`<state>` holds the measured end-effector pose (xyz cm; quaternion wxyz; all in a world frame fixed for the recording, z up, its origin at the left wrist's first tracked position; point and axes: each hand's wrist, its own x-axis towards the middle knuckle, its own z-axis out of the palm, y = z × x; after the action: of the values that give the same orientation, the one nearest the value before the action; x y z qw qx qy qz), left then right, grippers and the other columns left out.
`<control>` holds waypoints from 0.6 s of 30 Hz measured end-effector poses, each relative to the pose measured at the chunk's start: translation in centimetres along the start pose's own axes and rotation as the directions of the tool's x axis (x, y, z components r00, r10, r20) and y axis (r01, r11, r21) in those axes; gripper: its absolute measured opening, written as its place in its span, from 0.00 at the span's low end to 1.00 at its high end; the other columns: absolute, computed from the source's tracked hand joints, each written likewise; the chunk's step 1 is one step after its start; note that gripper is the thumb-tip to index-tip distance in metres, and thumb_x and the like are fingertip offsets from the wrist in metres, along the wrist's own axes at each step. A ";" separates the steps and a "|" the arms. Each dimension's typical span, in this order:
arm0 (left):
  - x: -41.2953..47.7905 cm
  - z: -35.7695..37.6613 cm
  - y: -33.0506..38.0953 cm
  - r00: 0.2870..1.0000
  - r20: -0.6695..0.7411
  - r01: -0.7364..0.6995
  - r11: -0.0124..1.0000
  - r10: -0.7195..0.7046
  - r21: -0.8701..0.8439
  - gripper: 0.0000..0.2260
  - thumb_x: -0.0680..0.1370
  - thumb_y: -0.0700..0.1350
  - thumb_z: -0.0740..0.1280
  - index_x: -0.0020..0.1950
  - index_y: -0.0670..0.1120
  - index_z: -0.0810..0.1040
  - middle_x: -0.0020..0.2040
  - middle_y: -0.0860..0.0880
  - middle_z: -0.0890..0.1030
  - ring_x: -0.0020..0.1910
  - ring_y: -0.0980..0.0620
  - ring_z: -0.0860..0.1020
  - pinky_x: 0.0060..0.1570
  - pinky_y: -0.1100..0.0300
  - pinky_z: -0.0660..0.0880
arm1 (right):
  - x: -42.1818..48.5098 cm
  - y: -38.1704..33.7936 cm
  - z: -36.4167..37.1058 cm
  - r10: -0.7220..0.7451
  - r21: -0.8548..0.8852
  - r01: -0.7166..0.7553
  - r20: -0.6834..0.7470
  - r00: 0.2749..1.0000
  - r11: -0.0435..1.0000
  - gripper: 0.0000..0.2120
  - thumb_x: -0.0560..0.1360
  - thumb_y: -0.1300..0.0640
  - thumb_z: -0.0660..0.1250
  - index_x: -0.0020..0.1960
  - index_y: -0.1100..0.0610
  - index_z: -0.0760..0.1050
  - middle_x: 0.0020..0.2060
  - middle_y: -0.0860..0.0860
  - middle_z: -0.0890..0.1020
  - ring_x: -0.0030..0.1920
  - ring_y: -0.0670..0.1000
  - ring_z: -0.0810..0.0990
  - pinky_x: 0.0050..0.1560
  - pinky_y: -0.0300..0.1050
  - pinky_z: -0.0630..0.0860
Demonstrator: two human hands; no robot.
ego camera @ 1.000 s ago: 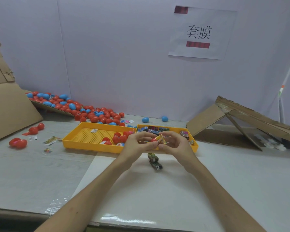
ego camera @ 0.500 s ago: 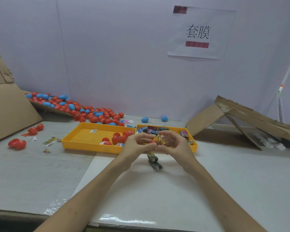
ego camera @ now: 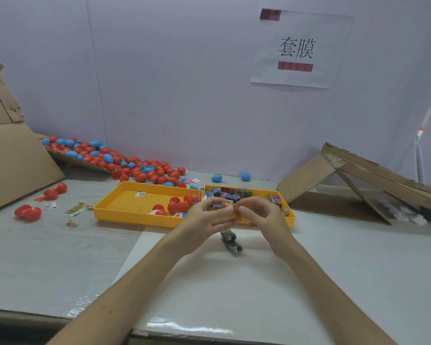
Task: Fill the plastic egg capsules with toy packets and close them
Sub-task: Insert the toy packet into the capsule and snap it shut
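Observation:
My left hand (ego camera: 204,217) and my right hand (ego camera: 261,217) meet above the table in front of the yellow trays. Between their fingertips sits a red egg capsule (ego camera: 235,212) with a yellow toy packet tucked into it; both hands pinch it. Two dark toy packets (ego camera: 231,241) lie on the white sheet just below my hands. The left yellow tray (ego camera: 124,207) holds a few red capsule halves (ego camera: 178,205). The right yellow tray (ego camera: 290,217) holds several toy packets (ego camera: 230,192).
A heap of red and blue eggs (ego camera: 124,161) lies along the back wall on the left, by a cardboard sheet (ego camera: 12,160). Two blue eggs (ego camera: 216,178) sit behind the trays. Loose red capsules (ego camera: 29,212) and wrappers lie at left. A folded cardboard box (ego camera: 358,178) stands at right.
The yellow packet has gone further down into the red capsule, and my fingertips have closed in around it. Both hands stay in nearly the same spot.

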<state>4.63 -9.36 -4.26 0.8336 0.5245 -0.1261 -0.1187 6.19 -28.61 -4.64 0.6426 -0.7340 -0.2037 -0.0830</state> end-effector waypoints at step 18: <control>0.0 0.2 0.3 0.999 0.042 -0.016 1.000 0.015 0.018 0.19 0.72 0.38 0.75 0.62 0.38 0.79 0.56 0.39 0.84 0.60 0.41 0.83 0.55 0.57 0.81 | 0.2 0.0 -0.3 0.082 0.287 -0.112 0.115 0.990 0.951 0.15 0.65 0.52 0.79 0.49 0.58 0.85 0.48 0.56 0.85 0.54 0.61 0.84 0.53 0.58 0.82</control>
<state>4.55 -9.36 -3.90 0.8268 0.5286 -0.1488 -0.1221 6.40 -28.83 -4.50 0.7363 -0.6431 -0.2099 0.0172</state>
